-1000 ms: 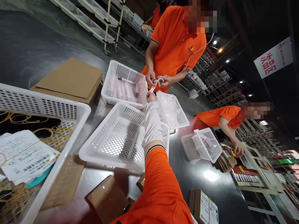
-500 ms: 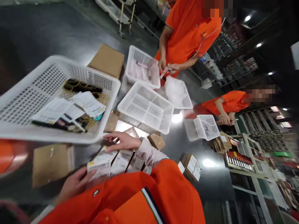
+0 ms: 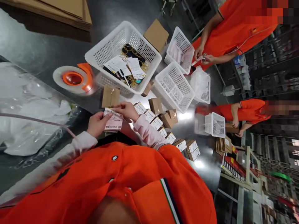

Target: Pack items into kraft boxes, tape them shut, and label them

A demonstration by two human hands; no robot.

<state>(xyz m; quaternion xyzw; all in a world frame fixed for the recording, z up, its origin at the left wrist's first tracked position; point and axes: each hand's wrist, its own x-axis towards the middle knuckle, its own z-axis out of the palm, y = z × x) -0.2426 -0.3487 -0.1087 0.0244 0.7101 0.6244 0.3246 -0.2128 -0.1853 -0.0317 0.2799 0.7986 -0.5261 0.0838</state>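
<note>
My left hand (image 3: 98, 123) is closed on pinkish-white printed shipping labels (image 3: 113, 122), thumb on top, just in front of my body. At their upper edge, the fingers of my right hand (image 3: 127, 110) pinch the same labels. Directly beyond my hands lies a sealed cardboard box (image 3: 110, 97). To the right of my right hand runs a row of small labelled boxes (image 3: 149, 115), each with a white barcode label facing up.
A white basket (image 3: 98, 57) holds slips, pens and dark items. A tape roll (image 3: 73, 79) lies left of it. Another white basket (image 3: 174, 87) stands to the right. Flat cardboard (image 3: 70, 9) is at far left. Two co-workers in orange shirts (image 3: 243, 28) handle things across the table.
My view has swung left and back. My right hand has left the labelled boxes, and both hands now come together on the labels. The tape roll has come into view.
</note>
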